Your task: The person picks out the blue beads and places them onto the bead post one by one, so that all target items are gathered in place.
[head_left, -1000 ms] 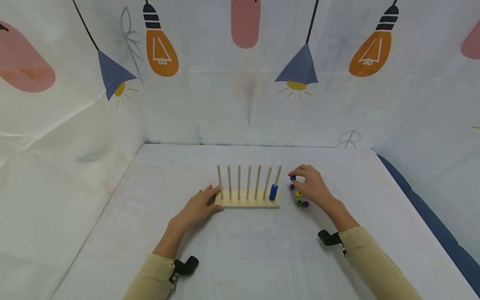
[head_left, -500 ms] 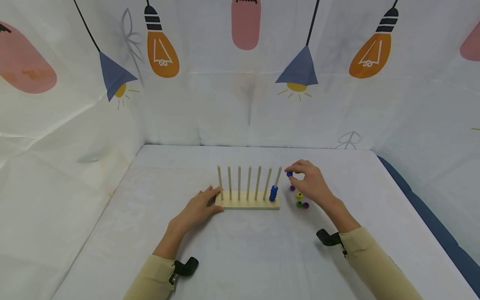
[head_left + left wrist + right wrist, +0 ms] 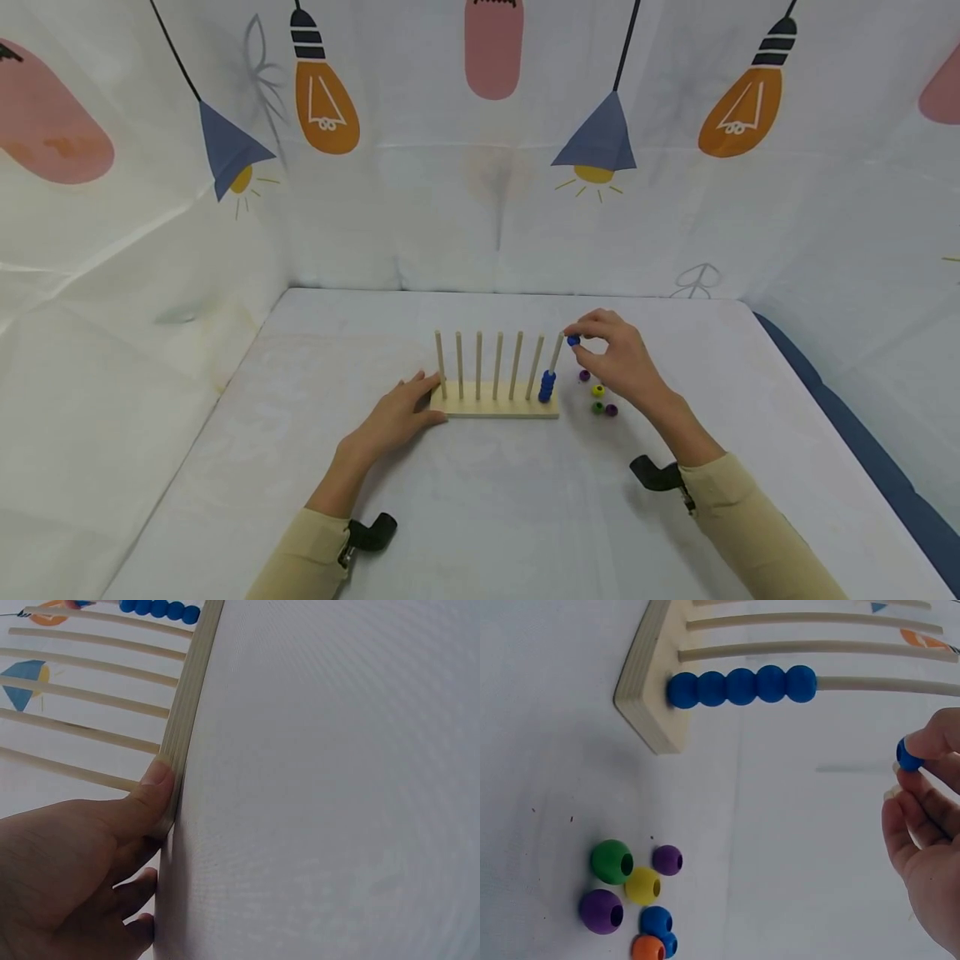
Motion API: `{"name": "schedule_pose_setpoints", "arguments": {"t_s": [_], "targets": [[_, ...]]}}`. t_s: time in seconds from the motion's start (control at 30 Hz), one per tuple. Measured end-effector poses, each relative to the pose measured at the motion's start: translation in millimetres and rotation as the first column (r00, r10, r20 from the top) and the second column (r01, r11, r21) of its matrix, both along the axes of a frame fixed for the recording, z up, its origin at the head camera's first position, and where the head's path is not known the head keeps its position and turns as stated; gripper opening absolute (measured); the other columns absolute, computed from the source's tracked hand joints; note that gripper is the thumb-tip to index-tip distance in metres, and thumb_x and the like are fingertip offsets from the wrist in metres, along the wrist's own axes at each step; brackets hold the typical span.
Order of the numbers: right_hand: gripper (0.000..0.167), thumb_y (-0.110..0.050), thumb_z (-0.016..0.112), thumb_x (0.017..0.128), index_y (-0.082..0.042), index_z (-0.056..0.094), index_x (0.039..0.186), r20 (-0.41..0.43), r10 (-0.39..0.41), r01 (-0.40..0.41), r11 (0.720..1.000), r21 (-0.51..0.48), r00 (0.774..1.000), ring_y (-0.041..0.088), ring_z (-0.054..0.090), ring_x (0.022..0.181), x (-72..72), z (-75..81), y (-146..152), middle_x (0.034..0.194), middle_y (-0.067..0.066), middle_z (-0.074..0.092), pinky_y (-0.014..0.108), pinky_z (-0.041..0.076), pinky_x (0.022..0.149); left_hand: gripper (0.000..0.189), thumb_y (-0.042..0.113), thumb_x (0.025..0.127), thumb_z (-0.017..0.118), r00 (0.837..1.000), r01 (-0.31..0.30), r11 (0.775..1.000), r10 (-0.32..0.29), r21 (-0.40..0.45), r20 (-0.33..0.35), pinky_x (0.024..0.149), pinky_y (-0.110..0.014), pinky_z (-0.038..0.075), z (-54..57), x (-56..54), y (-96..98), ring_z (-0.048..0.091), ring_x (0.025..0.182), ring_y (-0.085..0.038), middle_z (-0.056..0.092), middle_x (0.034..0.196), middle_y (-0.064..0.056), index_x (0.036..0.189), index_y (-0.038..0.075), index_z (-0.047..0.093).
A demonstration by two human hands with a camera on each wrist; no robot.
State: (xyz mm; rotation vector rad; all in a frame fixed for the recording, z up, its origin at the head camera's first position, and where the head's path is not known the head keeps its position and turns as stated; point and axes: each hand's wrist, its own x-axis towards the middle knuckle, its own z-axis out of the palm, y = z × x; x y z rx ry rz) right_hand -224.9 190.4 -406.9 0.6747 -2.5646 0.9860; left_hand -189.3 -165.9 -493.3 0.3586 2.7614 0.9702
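Observation:
A pale wooden bead stand (image 3: 495, 406) with a row of upright pegs rests on the table. My left hand (image 3: 393, 415) grips its left end, the thumb (image 3: 156, 774) along the front edge of the base and the fingers behind. Several blue beads (image 3: 741, 686) are stacked on the rightmost peg (image 3: 885, 685), whose upper part is bare. My right hand (image 3: 621, 354) pinches a blue bead (image 3: 909, 755) between thumb and fingertips. In the head view this bead is just right of that peg's tip, its hole partly showing in the right wrist view.
Loose beads lie on the table right of the stand: green (image 3: 609, 861), yellow (image 3: 641, 886), orange (image 3: 646, 949), two purple, one being the nearer purple bead (image 3: 600, 911), and two blue. White printed cloth (image 3: 450, 208) hangs behind the table (image 3: 480, 517).
My right hand has lifted the blue bead up and to the left, from above the loose beads to beside the rightmost peg's tip. My left hand has stayed on the stand.

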Motion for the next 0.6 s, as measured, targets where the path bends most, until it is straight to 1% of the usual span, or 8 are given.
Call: {"name": "schedule_pose_setpoints", "arguments": {"t_s": [0.13,0.23,0.37,0.47,0.6], "targets": [[0.02,-0.003,0.069,0.088,-0.012,0.075,0.106,-0.035,0.02,-0.021,1.0,-0.012,0.999,0.02,0.06,0.099,3.2,7.8,-2.4,0.105,0.0,0.066,0.031,0.052,0.083,0.072,0.038,0.092,0.07,1.0,0.006,1.0,-0.006,0.004,-0.006,0.124,-0.058,0.021,-1.8,-1.1,-0.4,0.026,0.151,-0.036,0.031,0.161,-0.017,0.154,0.018,0.04],[0.02,-0.002,0.07,0.088,-0.01,0.075,0.105,-0.067,0.034,-0.035,0.999,-0.015,0.997,0.018,0.06,0.099,5.6,14.9,-4.3,0.105,0.0,0.066,0.026,0.051,0.082,0.072,0.038,0.092,0.07,1.0,0.007,1.0,-0.007,0.017,-0.001,0.125,-0.057,0.02,-2.0,-1.4,-0.9,0.025,0.152,-0.036,0.029,0.162,-0.016,0.154,0.019,0.039],[0.02,-0.002,0.071,0.088,-0.011,0.075,0.105,-0.094,0.05,-0.051,0.999,-0.015,0.994,0.016,0.061,0.098,7.9,22.0,-6.7,0.105,-0.001,0.066,0.024,0.051,0.083,0.072,0.038,0.092,0.07,1.0,0.009,1.0,-0.009,0.023,0.001,0.125,-0.056,0.019,-1.7,-1.3,-1.3,0.024,0.152,-0.035,0.029,0.162,-0.015,0.154,0.019,0.038],[0.02,-0.002,0.071,0.088,-0.013,0.074,0.104,-0.095,0.053,-0.055,0.998,-0.015,0.994,0.016,0.061,0.099,9.5,25.7,-8.5,0.105,-0.001,0.066,0.024,0.052,0.086,0.073,0.038,0.092,0.07,1.0,0.01,1.0,-0.01,0.022,0.002,0.126,-0.056,0.019,-2.5,-1.6,-1.9,0.024,0.152,-0.034,0.029,0.162,-0.015,0.154,0.019,0.038],[0.02,-0.002,0.071,0.088,-0.013,0.074,0.104,-0.095,0.049,-0.051,0.998,-0.025,0.994,0.016,0.06,0.098,12.4,30.5,-10.5,0.106,-0.001,0.066,0.028,0.052,0.087,0.073,0.039,0.092,0.07,1.0,0.014,1.0,-0.014,0.023,0.002,0.125,-0.056,0.019,-3.3,-2.0,-2.4,0.023,0.152,-0.035,0.029,0.162,-0.015,0.154,0.019,0.038]]}}
